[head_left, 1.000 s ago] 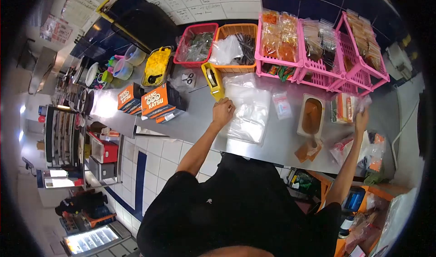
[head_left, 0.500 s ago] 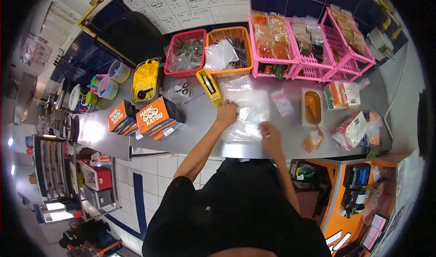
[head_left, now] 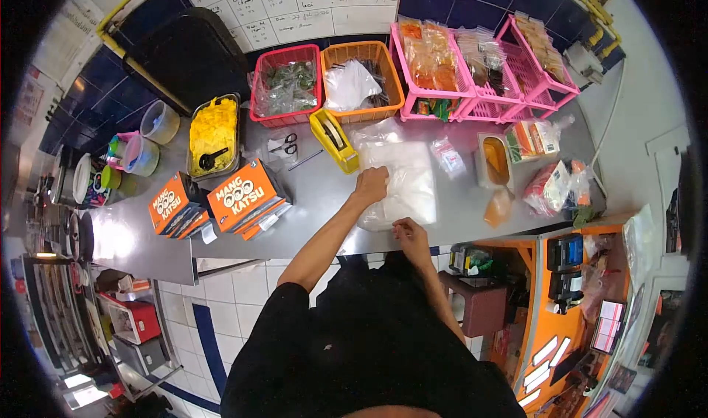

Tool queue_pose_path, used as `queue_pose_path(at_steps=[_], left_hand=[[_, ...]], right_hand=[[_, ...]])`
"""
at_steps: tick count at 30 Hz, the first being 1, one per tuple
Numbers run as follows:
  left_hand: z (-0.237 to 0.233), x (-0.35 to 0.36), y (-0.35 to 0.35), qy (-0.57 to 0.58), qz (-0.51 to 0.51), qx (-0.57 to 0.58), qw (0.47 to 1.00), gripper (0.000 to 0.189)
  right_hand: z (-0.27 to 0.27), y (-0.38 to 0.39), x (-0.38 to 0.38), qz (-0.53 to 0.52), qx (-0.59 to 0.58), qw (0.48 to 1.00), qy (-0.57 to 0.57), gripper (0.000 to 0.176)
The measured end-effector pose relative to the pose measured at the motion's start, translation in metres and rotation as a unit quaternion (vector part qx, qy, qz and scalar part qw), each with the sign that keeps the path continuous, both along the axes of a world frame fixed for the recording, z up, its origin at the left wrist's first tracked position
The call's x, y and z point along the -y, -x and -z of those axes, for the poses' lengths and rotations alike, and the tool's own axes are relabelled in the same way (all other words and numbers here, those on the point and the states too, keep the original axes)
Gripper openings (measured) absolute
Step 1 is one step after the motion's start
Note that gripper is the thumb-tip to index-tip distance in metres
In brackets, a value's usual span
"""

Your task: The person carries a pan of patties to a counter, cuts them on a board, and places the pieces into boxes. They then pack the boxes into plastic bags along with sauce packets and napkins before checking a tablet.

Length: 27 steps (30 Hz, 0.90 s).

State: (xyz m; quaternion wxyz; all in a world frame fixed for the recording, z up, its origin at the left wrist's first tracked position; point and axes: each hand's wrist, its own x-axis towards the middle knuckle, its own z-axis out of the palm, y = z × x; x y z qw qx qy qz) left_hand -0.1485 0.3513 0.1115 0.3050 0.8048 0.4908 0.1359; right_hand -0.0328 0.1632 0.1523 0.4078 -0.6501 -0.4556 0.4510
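Observation:
A stack of clear plastic bags [head_left: 413, 174] lies flat on the steel counter in front of me. My left hand [head_left: 372, 185] rests on its left side with the fingers curled in; what they hold, if anything, is hidden. At the stack's near edge is my right hand [head_left: 413, 241], its fingertips bent together; whether plastic is pinched in them is too small to tell. Just beyond my left hand stands a yellow tape dispenser [head_left: 334, 141]. A small clear packet [head_left: 447, 157] lies to the right of the stack.
Orange-and-black boxes [head_left: 240, 197] and a tray of yellow food [head_left: 214, 134] stand left. Scissors [head_left: 287, 145] lie by the dispenser. Red [head_left: 286, 112] and orange baskets [head_left: 361, 112] and pink racks [head_left: 472, 108] line the back. Right is a metal container of orange sauce [head_left: 495, 160].
My right hand has moved left and toward me, to the stack's near edge. My left hand stays on the left side of the stack, its fingers more curled. The camera view has shifted.

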Motion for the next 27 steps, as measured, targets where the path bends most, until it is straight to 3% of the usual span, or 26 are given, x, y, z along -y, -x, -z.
queue_pose_path(at_steps=[3, 5, 8, 10, 11, 12, 13, 17, 19, 20, 22, 24, 26, 27], left_hand=[[0.003, -0.004, -0.001, -0.049, 0.045, 0.007, 0.998, 0.01], [-0.019, -0.005, 0.0, 0.008, 0.032, 0.047, 0.998, 0.01], [-0.013, -0.004, -0.002, -0.008, -0.008, 0.075, 0.997, 0.01], [0.025, -0.007, -0.005, -0.102, -0.017, 0.068, 0.992, 0.019], [0.014, -0.005, -0.002, -0.107, 0.013, 0.003, 0.994, 0.025], [0.006, -0.001, 0.0, -0.112, 0.013, -0.011, 0.994, 0.022], [-0.007, 0.0, 0.001, -0.091, 0.0, -0.015, 0.996, 0.02], [-0.024, 0.01, -0.01, -0.077, -0.095, 0.046, 0.991, 0.007], [-0.024, 0.016, -0.015, -0.1, -0.095, 0.064, 0.988, 0.009], [-0.025, 0.014, -0.016, -0.122, -0.091, 0.082, 0.985, 0.01], [-0.028, 0.008, -0.017, -0.132, -0.088, 0.063, 0.985, 0.01], [-0.018, 0.02, -0.014, -0.118, -0.081, 0.038, 0.989, 0.01], [-0.016, 0.021, -0.022, -0.03, -0.154, 0.095, 0.983, 0.008], [-0.005, 0.02, -0.025, -0.053, -0.169, 0.087, 0.98, 0.008]], right_hand=[[-0.002, 0.018, -0.002, -0.004, -0.035, 0.999, -0.009, 0.012], [-0.003, 0.021, -0.001, 0.001, -0.026, 1.0, -0.007, 0.012], [-0.001, 0.016, -0.002, 0.002, -0.036, 0.999, -0.021, 0.013], [0.007, 0.016, -0.006, -0.001, -0.056, 0.998, -0.033, 0.019], [0.013, 0.016, -0.014, 0.003, -0.054, 0.998, -0.033, 0.022], [0.01, 0.016, -0.021, -0.002, -0.08, 0.997, -0.02, 0.024], [0.005, 0.016, -0.028, -0.007, -0.078, 0.996, -0.03, 0.014], [0.0, 0.006, -0.04, -0.065, -0.102, 0.993, -0.009, 0.019], [-0.017, 0.011, -0.046, 0.035, -0.164, 0.986, -0.028, 0.023], [-0.014, 0.01, -0.056, 0.031, -0.169, 0.985, -0.033, 0.023], [-0.003, 0.003, -0.075, 0.125, 0.065, 0.964, -0.227, 0.026], [-0.004, -0.008, -0.09, 0.1, 0.103, 0.963, -0.227, 0.026], [0.001, -0.02, -0.088, 0.08, 0.141, 0.959, -0.231, 0.026], [0.004, -0.024, -0.092, 0.03, 0.157, 0.961, -0.224, 0.025]])
